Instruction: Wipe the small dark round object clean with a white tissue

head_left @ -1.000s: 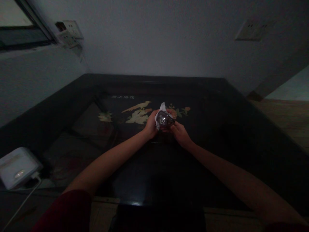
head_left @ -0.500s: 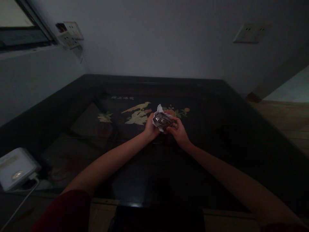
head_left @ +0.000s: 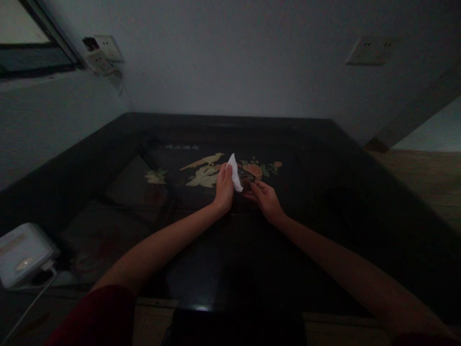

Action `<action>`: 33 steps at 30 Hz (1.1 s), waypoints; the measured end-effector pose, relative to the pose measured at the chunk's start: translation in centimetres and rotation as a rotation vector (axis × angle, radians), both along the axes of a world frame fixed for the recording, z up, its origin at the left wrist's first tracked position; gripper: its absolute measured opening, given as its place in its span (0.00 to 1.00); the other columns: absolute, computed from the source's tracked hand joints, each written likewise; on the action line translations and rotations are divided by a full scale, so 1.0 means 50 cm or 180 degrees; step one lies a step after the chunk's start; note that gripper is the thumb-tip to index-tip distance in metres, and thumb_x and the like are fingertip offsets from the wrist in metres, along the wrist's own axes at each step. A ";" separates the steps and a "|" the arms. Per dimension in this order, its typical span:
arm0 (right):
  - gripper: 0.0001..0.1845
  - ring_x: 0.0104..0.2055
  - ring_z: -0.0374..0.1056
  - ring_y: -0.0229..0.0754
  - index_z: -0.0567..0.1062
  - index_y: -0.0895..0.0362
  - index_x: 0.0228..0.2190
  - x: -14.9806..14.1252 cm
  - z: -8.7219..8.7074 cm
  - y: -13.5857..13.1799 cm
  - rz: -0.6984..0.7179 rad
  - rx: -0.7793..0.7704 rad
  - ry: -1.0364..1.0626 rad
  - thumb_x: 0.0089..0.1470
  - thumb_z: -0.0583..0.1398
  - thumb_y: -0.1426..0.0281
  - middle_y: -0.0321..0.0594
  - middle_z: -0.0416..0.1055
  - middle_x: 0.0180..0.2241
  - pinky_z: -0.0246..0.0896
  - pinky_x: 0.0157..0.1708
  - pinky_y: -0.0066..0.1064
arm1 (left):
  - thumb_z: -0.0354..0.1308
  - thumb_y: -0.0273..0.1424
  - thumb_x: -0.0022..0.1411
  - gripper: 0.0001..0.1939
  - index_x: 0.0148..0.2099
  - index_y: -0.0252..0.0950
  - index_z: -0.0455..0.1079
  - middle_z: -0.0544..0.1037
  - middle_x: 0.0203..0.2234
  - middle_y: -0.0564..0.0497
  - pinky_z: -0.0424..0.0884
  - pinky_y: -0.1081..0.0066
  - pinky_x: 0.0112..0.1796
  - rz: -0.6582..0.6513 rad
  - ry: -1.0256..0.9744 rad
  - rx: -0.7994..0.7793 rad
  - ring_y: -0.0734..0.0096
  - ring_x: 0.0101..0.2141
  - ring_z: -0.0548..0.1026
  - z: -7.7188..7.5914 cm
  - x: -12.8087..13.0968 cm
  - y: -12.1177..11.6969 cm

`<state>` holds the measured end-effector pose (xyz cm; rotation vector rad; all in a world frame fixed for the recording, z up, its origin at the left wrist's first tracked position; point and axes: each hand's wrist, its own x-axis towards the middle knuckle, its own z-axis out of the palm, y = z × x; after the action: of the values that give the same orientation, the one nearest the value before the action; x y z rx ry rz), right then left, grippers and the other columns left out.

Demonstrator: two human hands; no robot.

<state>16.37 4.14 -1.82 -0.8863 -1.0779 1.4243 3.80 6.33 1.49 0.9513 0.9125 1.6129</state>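
Note:
Over the middle of the dark table (head_left: 201, 240), my left hand (head_left: 224, 190) is closed on a white tissue (head_left: 234, 174). The tissue stands upright along the fingers, against the near side of a small, dark, shiny object (head_left: 246, 178). My right hand (head_left: 265, 196) pinches that object at its right edge with thumb and fingers. It looks glossy and partly see-through, but its kind is too dim to make out, and the tissue hides its left part.
A white box-like device (head_left: 27, 254) with a white cable (head_left: 34, 302) stands at the table's left edge. Wall sockets (head_left: 372, 50) are at the upper right, more sockets (head_left: 104, 53) near the window. A bird-and-flower picture (head_left: 205, 175) decorates the tabletop.
The tissue, earlier spread under and around the dark object, is now held up at its left side. My left hand has turned more upright, and the object has tilted in my right hand.

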 end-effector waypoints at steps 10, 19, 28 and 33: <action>0.36 0.54 0.65 0.50 0.69 0.57 0.50 0.014 0.010 -0.002 0.0308 0.0888 -0.1187 0.51 0.55 0.43 0.46 0.72 0.49 0.60 0.55 0.42 | 0.44 0.46 0.67 0.18 0.43 0.38 0.66 0.70 0.35 0.48 0.66 0.67 0.41 0.0164 0.1645 0.1143 0.68 0.37 0.69 0.013 -0.005 -0.026; 0.30 0.50 0.69 0.49 0.71 0.55 0.48 0.015 -0.003 0.004 0.0360 0.0542 -0.0449 0.47 0.65 0.54 0.43 0.75 0.46 0.63 0.51 0.40 | 0.51 0.39 0.64 0.11 0.43 0.41 0.71 0.73 0.41 0.46 0.59 0.63 0.53 -0.0078 0.1492 0.1234 0.62 0.46 0.68 0.020 0.000 -0.044; 0.31 0.47 0.71 0.48 0.71 0.54 0.48 0.003 0.011 0.001 0.0335 0.0079 0.0361 0.42 0.68 0.56 0.42 0.76 0.43 0.67 0.46 0.38 | 0.55 0.35 0.62 0.08 0.41 0.42 0.73 0.74 0.42 0.46 0.52 0.62 0.58 -0.0266 0.1337 0.1215 0.61 0.48 0.67 0.026 -0.002 -0.046; 0.25 0.47 0.71 0.47 0.73 0.54 0.42 0.003 0.016 -0.004 0.0452 0.0027 0.0394 0.45 0.67 0.55 0.41 0.76 0.42 0.68 0.44 0.36 | 0.50 0.35 0.64 0.10 0.42 0.42 0.72 0.74 0.42 0.47 0.47 0.60 0.60 -0.0212 0.1715 0.1511 0.62 0.48 0.67 0.024 -0.007 -0.040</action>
<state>16.51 3.96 -1.00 -0.7172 -1.0694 1.5697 3.45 4.35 2.67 1.7878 0.8452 1.5715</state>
